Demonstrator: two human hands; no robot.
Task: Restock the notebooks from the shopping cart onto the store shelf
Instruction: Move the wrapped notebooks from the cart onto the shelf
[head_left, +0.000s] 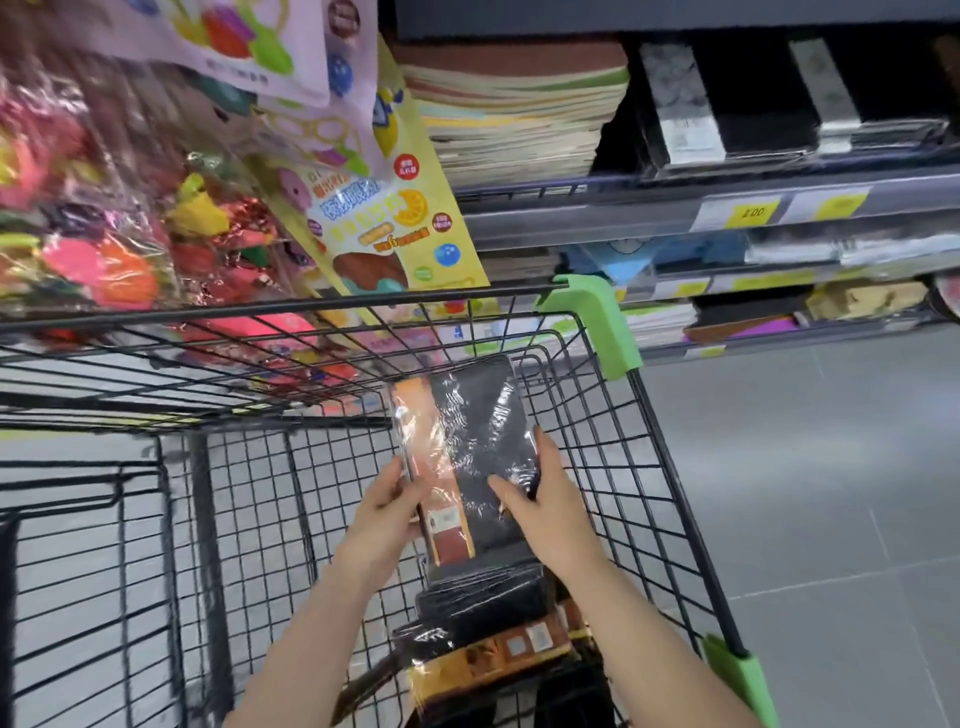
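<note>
Reaching forward over the shopping cart (597, 415), both bare forearms stretch out from the bottom of the view with the hands raised above the basket. The left hand (382, 512) clasps the left long edge of a shrink-wrapped notebook (467, 452), thumb on top and fingers curled underneath. The right hand (543, 501) grips the right edge, thumb lying across the black cover and fingers wrapped round the side. The notebook is held lengthwise, pointing away from the person, black with an orange band down its left side, and it sits above the cart, clear of the wire walls. Below it, in the near end of the basket, lies a stack of notebooks (493, 618) in the same wrapping. Ahead and to the right stands the store shelf (597, 218) with piles of books and yellow price tags (750, 212). Between the hands and the shelf rises the cart's front rim with its green corner guard (597, 322). Hanging toy packs (130, 218) crowd the left side, just over the cart
</note>
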